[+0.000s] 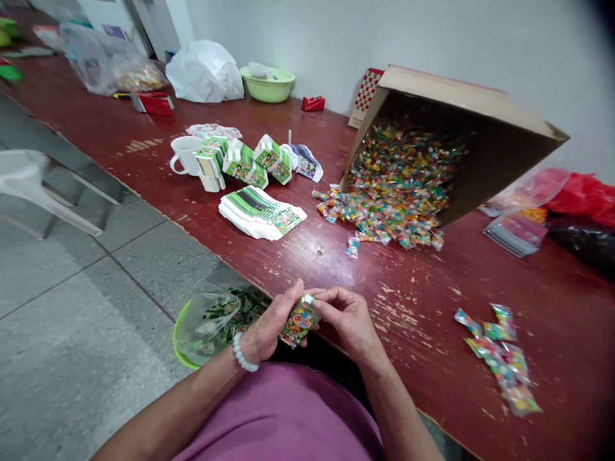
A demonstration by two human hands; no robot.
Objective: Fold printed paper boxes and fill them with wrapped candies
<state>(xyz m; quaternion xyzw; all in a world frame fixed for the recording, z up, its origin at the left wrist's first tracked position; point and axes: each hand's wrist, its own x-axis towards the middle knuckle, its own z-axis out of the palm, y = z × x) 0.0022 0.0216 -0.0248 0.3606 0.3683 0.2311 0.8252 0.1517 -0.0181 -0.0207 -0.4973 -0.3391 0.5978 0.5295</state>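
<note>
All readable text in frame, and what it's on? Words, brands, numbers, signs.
None reads with certainty.
Small box in the left hand and right hand: print too small.
Fanned cartons: print too small.
Green boxes near the mug: too small.
Purple-and-white carton: too small.
Checkered box by the wall: lettering near its bottom, too blurred.
</note>
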